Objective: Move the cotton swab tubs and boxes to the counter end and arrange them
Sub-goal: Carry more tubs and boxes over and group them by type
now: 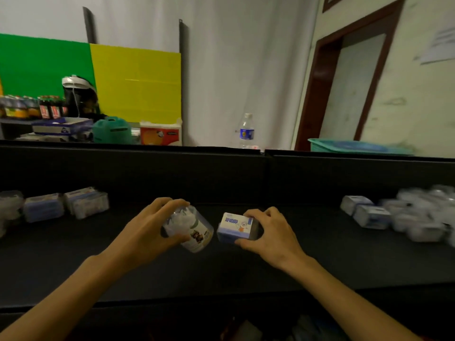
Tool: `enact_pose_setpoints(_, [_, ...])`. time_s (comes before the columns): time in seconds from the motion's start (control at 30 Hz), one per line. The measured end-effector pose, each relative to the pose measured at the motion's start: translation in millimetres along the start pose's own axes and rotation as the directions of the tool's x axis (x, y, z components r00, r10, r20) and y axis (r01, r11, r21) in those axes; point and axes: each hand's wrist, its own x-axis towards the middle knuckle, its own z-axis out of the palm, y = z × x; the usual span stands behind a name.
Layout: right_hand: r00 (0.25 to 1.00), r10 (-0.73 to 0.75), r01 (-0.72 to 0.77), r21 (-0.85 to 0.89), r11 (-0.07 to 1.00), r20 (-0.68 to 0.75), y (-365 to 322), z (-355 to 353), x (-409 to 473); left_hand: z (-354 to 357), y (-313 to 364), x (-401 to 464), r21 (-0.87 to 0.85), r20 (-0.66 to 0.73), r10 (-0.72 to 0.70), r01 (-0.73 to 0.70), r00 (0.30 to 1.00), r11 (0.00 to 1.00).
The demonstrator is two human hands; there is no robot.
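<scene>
Clear plastic cotton swab tub (189,230) is tilting in the left hand (150,230), fingers curled round it; the right hand (267,231) is pinching a blue-white swab box (236,230) just beside it, above the black worktop (320,262). Carrying both level would likely be steadiest.

You stand at a black tabletop (246,271) with a low black back panel (172,173). Beyond it hangs a white curtain (234,70). Far left are a green board (37,65) and a yellow board (138,82). On the right, a dark brown door frame (320,94) is set in a pale wall (418,99). The light is dim.
</scene>
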Motion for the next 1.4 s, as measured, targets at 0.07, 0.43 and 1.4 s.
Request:
enact_pose_setpoints(0.07, [1.000, 0.028, -0.028, -0.010, 1.000, 0.010, 36, -25, -17, 25, 30, 19, 0.007, 0.023, 0.026, -0.026, 0.999, 1.000])
enact_pose_setpoints(0.43, [0.943, 0.322, -0.326, -0.042, 0.944, -0.087, 197, -118, -84, 138, 161, 111, -0.079, 0.095, 0.292, -0.285, 0.952, 0.955])
enact_pose_setpoints(1.4, [0.947, 0.281, -0.290, 0.034, 0.956, 0.154, 396, -171, 16, 268, 224, 351, -0.176, 0.048, 0.398, -0.384, 0.916, 0.906])
